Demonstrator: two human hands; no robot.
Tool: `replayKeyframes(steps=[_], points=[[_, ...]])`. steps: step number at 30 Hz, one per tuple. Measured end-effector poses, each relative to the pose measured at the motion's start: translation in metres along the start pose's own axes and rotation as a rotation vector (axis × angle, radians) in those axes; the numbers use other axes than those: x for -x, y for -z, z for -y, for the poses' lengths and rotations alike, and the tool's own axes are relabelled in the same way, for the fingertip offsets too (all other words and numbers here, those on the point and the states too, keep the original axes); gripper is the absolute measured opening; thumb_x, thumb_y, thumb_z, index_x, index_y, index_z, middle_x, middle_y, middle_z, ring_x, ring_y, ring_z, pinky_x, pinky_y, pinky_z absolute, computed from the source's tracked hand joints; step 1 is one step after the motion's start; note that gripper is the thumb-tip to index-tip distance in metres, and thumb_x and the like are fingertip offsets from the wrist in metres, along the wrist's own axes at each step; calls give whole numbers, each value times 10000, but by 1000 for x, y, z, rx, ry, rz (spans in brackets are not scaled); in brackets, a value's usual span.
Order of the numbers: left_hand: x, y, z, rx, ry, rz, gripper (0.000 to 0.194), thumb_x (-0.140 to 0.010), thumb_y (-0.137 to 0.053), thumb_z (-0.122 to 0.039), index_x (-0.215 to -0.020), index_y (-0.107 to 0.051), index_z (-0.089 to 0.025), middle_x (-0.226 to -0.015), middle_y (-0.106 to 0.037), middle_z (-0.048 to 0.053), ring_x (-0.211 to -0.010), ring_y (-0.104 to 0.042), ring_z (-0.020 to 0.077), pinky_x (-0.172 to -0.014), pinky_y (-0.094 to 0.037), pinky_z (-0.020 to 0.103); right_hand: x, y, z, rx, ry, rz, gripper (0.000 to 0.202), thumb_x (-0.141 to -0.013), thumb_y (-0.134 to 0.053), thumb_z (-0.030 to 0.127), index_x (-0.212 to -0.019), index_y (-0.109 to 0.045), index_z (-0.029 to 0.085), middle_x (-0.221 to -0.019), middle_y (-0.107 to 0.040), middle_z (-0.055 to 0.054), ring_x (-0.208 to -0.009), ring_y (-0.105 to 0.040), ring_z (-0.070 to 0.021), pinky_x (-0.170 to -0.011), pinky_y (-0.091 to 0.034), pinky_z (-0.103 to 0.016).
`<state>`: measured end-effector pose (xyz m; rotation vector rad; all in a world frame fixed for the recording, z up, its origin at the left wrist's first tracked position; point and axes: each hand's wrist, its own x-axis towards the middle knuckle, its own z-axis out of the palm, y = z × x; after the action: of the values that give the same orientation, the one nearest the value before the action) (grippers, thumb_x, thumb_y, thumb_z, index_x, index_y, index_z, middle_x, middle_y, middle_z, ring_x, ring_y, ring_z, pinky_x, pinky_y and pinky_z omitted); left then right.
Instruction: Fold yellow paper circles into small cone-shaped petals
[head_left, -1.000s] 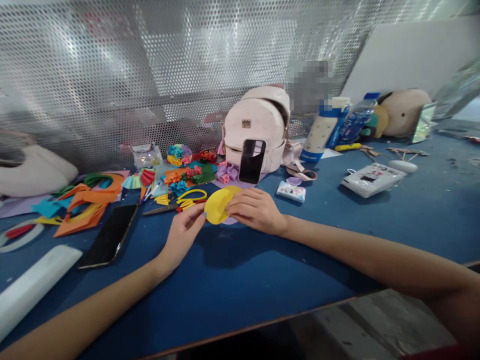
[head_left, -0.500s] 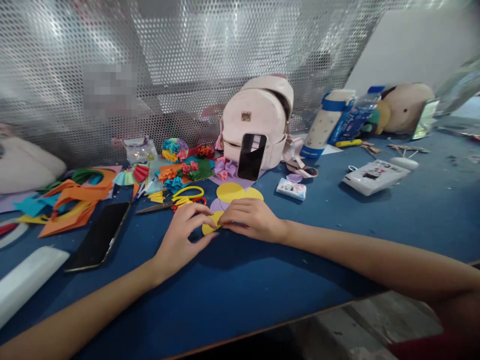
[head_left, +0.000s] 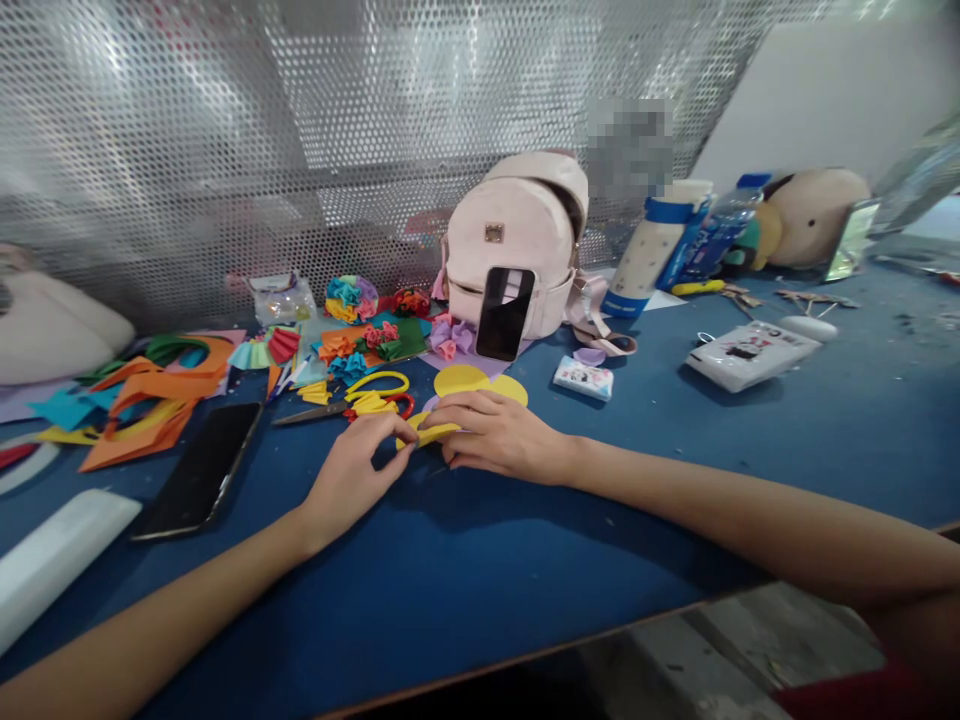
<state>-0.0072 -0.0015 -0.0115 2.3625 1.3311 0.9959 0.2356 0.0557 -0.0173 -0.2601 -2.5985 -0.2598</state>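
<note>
Left hand and right hand hold yellow paper.
Left fingertips pinch one end; right fingers seemingly grip the other, partly hidden. Yellow circles lie just beyond these fingers.

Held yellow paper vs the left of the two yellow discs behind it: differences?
Held paper is at the fingers of the left hand and right hand; left disc lies flat behind them.
Held paper shows as a narrow band, bent or tilted, can't tell which; left disc shows a broad face.
Both are yellow.
</note>
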Motion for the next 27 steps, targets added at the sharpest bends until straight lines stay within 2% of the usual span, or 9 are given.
replayKeyframes(steps=[5, 11, 15, 18, 20, 23, 27], points=[[2, 0, 0, -30, -45, 9, 125, -870, -561, -165, -935, -645, -230, -924, -737, 19, -884, -694, 202, -828, -513, 315, -2, 3, -1, -72, 22, 26, 210, -999, -588, 350, -920, -714, 200, -1358, -631, -69, -1332, -502, -237, -1092, -466, -404], [9, 3, 0, -87, -121, -7, 118, -901, -577, -148, -949, -652, -226, -918, -746, 10, -862, -710, 183, -806, -524, 285, -4, 11, 1, -71, 33, 95, 162, -991, -607, 302, -927, -706, 191, -1371, -622, -81, -1369, -476, -243, -1098, -451, -410], [21, 16, -1, -127, -191, -8, 179, -936, -569, -98, -1012, -671, -224, -973, -762, 3, -903, -708, 156, -843, -522, 261, -7, 26, -4, -332, 33, 108, 158, -991, -609, 295, -913, -703, 195, -1371, -604, -86, -1374, -459, -233, -1121, -423, -407], [31, 26, -4, -123, -236, 55, 217, -951, -558, -75, -1015, -693, -231, -1006, -766, -4, -942, -703, 144, -878, -521, 248, -6, 33, -17, -470, -94, 16, 137, -986, -620, 274, -893, -684, 196, -1266, -646, -85, -1261, -545, -219, -1101, -431, -426], [37, 30, -7, -117, -230, 90, 254, -954, -538, -58, -1046, -697, -232, -1019, -767, -2, -941, -705, 135, -875, -523, 234, -1, 31, -29, -435, -184, 1, 126, -995, -598, 239, -902, -671, 195, -1209, -662, -86, -1216, -569, -221, -1059, -458, -422], [44, 29, -12, -84, -212, 130, 307, -959, -506, -49, -1108, -698, -239, -1049, -762, 8, -965, -705, 131, -873, -528, 217, 9, 22, -44, -254, -336, 80, 126, -990, -589, 239, -916, -681, 194, -1210, -655, -104, -1179, -576, -261, -971, -511, -434], [51, 25, -17, -7, -166, 139, 362, -969, -469, -52, -1178, -676, -262, -1085, -749, 6, -1001, -700, 115, -900, -525, 194, 16, 18, -44, -77, -348, 170, 160, -996, -556, 254, -952, -691, 180, -1255, -651, -138, -1186, -586, -314, -948, -533, -499]])
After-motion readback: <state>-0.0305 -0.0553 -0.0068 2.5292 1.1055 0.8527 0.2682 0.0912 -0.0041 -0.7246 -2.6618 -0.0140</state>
